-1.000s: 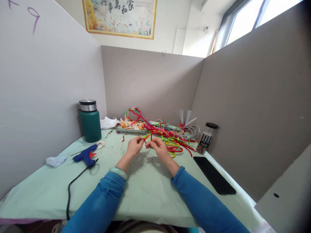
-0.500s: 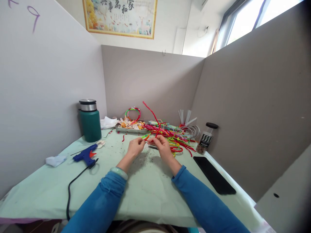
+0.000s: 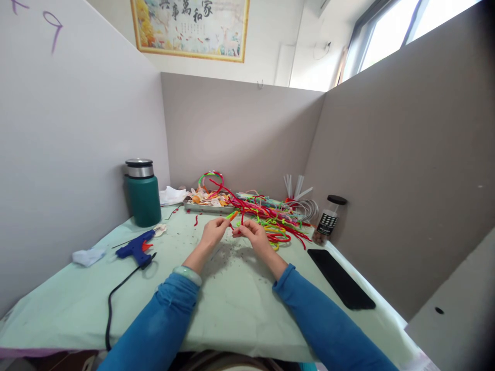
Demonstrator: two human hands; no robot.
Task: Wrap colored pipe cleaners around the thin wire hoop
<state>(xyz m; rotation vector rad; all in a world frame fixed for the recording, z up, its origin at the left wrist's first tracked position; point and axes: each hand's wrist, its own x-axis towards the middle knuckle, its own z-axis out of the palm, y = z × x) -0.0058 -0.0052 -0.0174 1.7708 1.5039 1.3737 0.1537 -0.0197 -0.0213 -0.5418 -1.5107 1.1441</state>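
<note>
My left hand (image 3: 214,232) is closed in a pinch on a short bundle of orange and green pipe cleaners (image 3: 232,216), whose ends stick out past the fingertips. Just to its right, my right hand (image 3: 255,236) pinches a red pipe cleaner (image 3: 242,215). The red stem rises from the fingers and bends away toward the back left. A short red stretch spans the small gap between the two hands; how it joins the bundle is too small to make out. Behind my right hand lies a heap of coloured pipe cleaners (image 3: 266,208).
A metal tray (image 3: 211,208) of small cut pieces stands at the back, with a colourful ring (image 3: 201,181) over it. On the left are a green flask (image 3: 144,201) and a blue glue gun (image 3: 135,248) with its cord. A jar (image 3: 327,224) and a black slab (image 3: 340,278) lie right.
The red pipe cleaner's free end has swung down and left, over the tray. My right hand has shifted slightly left and lower, and my left hand has moved slightly left.
</note>
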